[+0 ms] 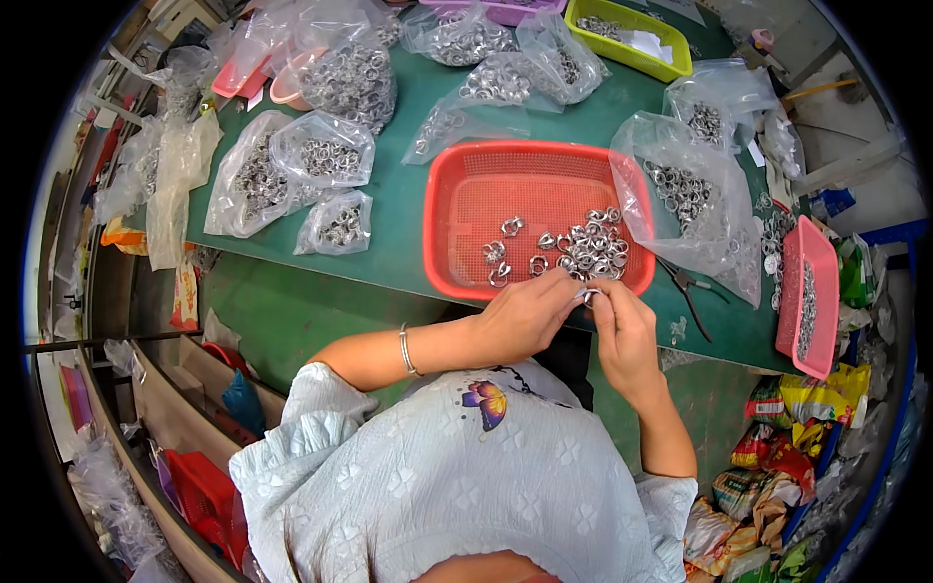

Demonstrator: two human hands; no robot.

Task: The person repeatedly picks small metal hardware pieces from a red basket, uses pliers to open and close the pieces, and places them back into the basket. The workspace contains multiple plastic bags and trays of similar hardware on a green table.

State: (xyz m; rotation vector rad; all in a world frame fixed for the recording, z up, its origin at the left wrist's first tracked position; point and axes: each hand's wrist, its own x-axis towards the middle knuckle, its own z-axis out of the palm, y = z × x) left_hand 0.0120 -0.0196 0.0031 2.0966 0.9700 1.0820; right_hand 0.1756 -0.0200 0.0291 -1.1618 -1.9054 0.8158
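Observation:
Just over the near rim of a red plastic basket (pixel 476 160), my left hand (pixel 533 313) and my right hand (pixel 625 330) meet fingertip to fingertip. Between them they pinch a small silver ring (pixel 587 295), partly covered by the fingers. Inside the basket, a heap of silver rings (pixel 595 245) lies toward the right, with several single rings (pixel 497 253) scattered left of it. A pair of pliers (pixel 686 291) with dark handles rests on the table right of my right hand.
Clear bags of rings (pixel 335 160) cover the green table (pixel 398 238) left and behind; another ring bag (pixel 685 199) overlaps the basket's right rim. A pink basket (pixel 821 282) stands at the right edge, a yellow-green tray (pixel 632 49) at the back. Packages (pixel 768 457) crowd the lower right.

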